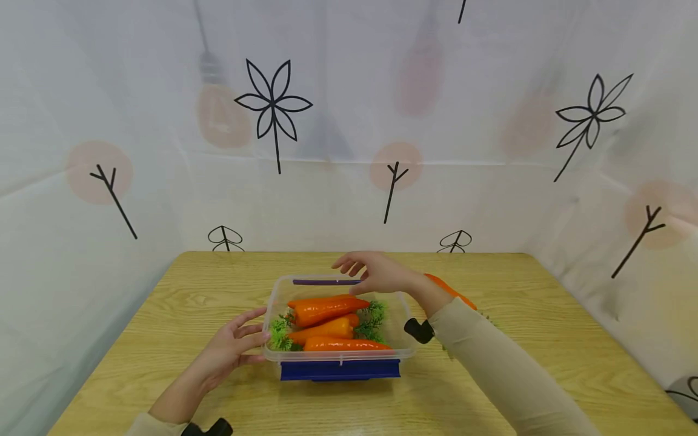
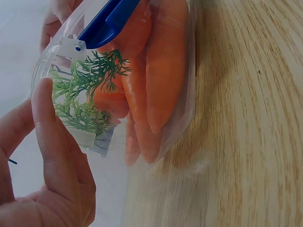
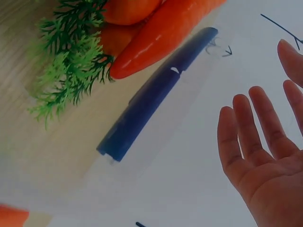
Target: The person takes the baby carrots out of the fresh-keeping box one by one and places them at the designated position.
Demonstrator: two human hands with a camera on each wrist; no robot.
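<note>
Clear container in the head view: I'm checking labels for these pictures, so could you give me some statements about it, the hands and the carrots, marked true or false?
1. The left hand is at the left side of the container. True.
2. The right hand grips a carrot. False: its fingers are extended and hold nothing.
3. A loose carrot lies outside the container. True.
4. The container's front clasp is red. False: it is blue.
5. The container stands on a wood-grained table. True.
</note>
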